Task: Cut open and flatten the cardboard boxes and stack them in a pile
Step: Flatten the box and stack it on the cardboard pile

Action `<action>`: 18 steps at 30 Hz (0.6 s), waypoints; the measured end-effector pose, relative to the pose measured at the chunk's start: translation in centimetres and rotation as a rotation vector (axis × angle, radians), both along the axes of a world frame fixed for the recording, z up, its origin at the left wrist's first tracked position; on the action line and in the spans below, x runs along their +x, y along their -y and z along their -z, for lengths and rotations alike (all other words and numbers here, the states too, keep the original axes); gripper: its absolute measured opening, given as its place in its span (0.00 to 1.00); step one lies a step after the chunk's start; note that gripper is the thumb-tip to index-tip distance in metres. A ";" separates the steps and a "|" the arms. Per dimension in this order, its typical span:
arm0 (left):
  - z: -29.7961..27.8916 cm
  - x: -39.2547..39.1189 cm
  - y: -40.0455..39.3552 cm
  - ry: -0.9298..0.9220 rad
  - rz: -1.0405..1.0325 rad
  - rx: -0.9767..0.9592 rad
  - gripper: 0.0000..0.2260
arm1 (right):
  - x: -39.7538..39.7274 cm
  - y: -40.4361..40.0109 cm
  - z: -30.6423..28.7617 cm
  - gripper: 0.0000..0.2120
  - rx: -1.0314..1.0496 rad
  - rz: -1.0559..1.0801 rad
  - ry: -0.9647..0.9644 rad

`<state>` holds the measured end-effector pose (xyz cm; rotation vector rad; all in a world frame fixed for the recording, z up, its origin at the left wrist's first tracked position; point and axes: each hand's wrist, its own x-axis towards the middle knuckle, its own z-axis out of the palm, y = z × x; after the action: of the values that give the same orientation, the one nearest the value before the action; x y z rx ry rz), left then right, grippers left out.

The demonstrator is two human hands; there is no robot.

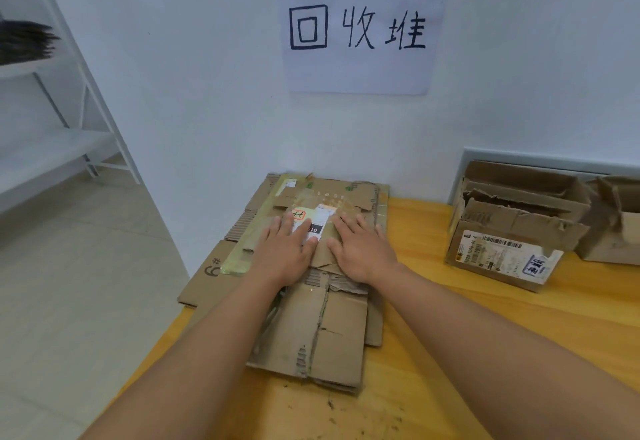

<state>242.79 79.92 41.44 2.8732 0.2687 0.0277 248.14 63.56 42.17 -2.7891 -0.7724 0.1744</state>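
My left hand (285, 252) lies flat with its fingers straight and slightly spread, pressing down on the top sheet of the pile of flattened boxes (311, 301). My right hand (362, 249) does the same just beside it, fingers straight and a little fanned, palm down on the cardboard. Neither hand grips anything. The left fingertips cover part of a white shipping label (313, 223) with a black band and a handwritten red-ringed mark.

The pile sits at the left end of the wooden table (485, 335), pushed up against the white wall (207, 93), and its lowest sheet overhangs the table's left edge. That bottom sheet carries a printed "6#" and a strip of yellowish tape. The upper sheets are torn and ragged, with corrugated edges showing and a split running down the middle of the nearest panel.

Well to the right stands an open box (512, 228) with battered flaps folded inward; I cannot make out anything in it beyond its own crumpled flaps. A barcode label covers its front. Touching or just beside it, another box (620, 224) is cut off by the frame's right edge.

On the wall above the pile hangs a paper sign (358, 30) with handwritten characters. A white shelf rack (69, 93) stands at far left, with a dark blurred object on it that I cannot identify.
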 end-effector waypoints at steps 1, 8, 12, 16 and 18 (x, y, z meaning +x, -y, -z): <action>-0.4 -0.2 0.2 0.047 -0.003 0.004 0.25 | -0.4 0.5 -0.3 0.28 0.052 0.009 0.021; -3.0 -2.6 3.4 0.296 0.027 -0.036 0.23 | -3.2 6.8 -3.3 0.28 0.178 0.007 0.107; -3.7 -4.3 7.2 0.308 0.071 -0.081 0.23 | -5.0 11.4 -3.9 0.28 0.175 0.000 0.105; -3.3 -5.6 11.9 0.255 0.166 -0.154 0.23 | -6.9 16.0 -4.1 0.30 0.165 0.043 0.079; -2.9 -5.8 14.4 0.238 0.199 -0.135 0.23 | -7.6 18.2 -4.0 0.30 0.176 0.082 0.084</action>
<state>236.97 65.55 44.34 2.7134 -0.0598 0.3003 240.54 45.35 46.13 -2.6685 -0.6557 -0.0248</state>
